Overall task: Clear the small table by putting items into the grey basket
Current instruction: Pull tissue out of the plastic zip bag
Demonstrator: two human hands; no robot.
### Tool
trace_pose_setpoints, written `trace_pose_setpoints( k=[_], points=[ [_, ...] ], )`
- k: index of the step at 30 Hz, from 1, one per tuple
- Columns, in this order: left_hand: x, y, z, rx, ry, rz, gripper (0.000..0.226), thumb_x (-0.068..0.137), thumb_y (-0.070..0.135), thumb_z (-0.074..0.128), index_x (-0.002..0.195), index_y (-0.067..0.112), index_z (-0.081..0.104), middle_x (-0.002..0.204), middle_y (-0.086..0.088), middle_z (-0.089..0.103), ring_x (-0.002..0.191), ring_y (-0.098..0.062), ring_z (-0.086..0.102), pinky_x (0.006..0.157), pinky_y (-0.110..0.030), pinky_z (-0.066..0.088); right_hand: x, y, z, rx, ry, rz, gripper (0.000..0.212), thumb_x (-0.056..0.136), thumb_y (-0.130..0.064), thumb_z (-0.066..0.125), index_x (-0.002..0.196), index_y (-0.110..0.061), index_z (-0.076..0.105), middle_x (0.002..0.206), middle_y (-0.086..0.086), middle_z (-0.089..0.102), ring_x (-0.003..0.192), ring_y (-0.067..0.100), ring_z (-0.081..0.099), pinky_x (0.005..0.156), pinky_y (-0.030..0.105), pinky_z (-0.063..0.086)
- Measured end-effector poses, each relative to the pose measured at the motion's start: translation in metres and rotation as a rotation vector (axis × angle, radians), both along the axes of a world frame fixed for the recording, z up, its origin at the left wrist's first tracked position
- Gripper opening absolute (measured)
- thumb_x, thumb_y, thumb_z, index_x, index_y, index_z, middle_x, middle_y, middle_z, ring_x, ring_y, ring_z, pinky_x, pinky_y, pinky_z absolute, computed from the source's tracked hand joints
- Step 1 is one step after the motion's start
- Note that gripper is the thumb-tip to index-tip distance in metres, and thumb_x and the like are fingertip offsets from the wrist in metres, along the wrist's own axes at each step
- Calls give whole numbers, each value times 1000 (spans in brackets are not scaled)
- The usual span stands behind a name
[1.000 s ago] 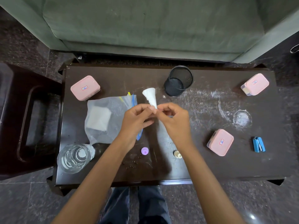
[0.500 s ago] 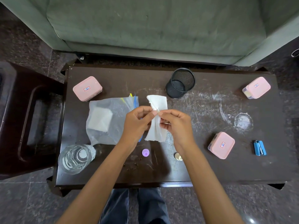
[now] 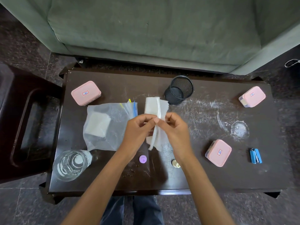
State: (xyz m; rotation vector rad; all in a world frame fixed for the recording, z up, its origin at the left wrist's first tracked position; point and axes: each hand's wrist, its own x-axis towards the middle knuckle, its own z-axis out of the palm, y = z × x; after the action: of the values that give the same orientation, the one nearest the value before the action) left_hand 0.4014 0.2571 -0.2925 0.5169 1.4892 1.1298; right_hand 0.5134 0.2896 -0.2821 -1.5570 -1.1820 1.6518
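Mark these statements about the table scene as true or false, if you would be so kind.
1. The left hand and the right hand both pinch the white tissue. True.
2. The blue stapler lies on the table, right of a pink box. True.
3. Four pink boxes are on the table. False: only three, counting the far-left box and the far-right box.
4. The purple cap sits inside the black mesh cup. False: the purple cap lies on the table, well apart from the black mesh cup.
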Motion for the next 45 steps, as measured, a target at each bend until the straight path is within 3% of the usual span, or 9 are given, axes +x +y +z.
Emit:
trace_pose_setpoints(
  k=[5, 16, 23, 28, 31, 33, 36, 39, 45],
  points=[
    [-1, 0, -4, -50, -20, 60, 12, 85, 19, 64, 77, 25, 70, 66, 16, 71, 63, 2, 64, 58, -13, 50, 0, 3, -1, 36, -98, -72, 13, 86, -6, 60, 78, -12, 68, 69, -3, 63, 60, 0, 53, 60, 12, 42],
    [0, 0, -8, -165, -239, 31, 5, 80, 19, 68, 81, 20, 73, 79, -1, 74, 74, -15, 68, 66, -22, 54, 5, 4, -4, -45, -36, -66, 15, 82, -2, 63, 72, -10, 70, 66, 2, 64, 63, 9, 57, 63, 20, 46],
    [-3, 3, -11, -185, -810, 139, 22, 75, 25, 62, 93, 13, 67, 90, -4, 63, 87, -17, 57, 80, -29, 43, 11, 11, -6, -336, 301, -303, 31, 85, 0, 54, 59, -15, 61, 62, 2, 60, 58, 14, 51, 55, 24, 39],
    [7, 5, -15, -163, -377, -8, 21, 91, 16, 52, 99, 19, 72, 105, -8, 68, 98, -22, 60, 92, -35, 46, 8, 12, -2, -273, 218, -197, 19, 84, -9, 61, 67, -16, 65, 66, 2, 63, 61, 14, 56, 60, 24, 46],
    [10, 7, -11, -76, -43, -84, 22, 87, 12, 60, 91, 30, 71, 108, 1, 68, 99, -14, 62, 82, -16, 49, 9, 14, -7, -133, 0, -169, 17, 79, 2, 64, 73, -13, 60, 69, 1, 60, 63, 13, 54, 58, 22, 44],
    [10, 11, -14, -68, 110, -59, 28, 83, 16, 66, 107, 30, 63, 121, 5, 56, 102, -11, 56, 81, -14, 47, 10, 16, -8, -111, -19, -222, 25, 80, 10, 57, 75, -14, 60, 73, 4, 63, 69, 18, 57, 62, 27, 46],
    [5, 16, -18, -279, -100, 12, 66, 76, 29, 72, 133, 31, 40, 127, 13, 47, 116, -12, 48, 98, -32, 41, 14, 23, -3, -209, 232, -363, 32, 82, 15, 49, 87, -13, 63, 77, -1, 71, 70, 13, 66, 63, 25, 53],
    [4, 20, -18, -263, -480, 63, 26, 81, 17, 66, 106, 18, 59, 111, -3, 67, 101, -20, 65, 86, -33, 54, 22, 33, -2, -302, 463, -400, 32, 81, 16, 48, 95, -9, 61, 80, 0, 73, 72, 13, 68, 62, 26, 54],
    [1, 41, -19, -172, -107, -21, 9, 87, 10, 59, 88, 18, 57, 89, -1, 62, 88, -20, 58, 73, -37, 50, 50, 65, 14, -279, 290, -162, 23, 77, 9, 59, 91, -8, 65, 79, 3, 70, 71, 17, 66, 54, 25, 52]
  ],
)
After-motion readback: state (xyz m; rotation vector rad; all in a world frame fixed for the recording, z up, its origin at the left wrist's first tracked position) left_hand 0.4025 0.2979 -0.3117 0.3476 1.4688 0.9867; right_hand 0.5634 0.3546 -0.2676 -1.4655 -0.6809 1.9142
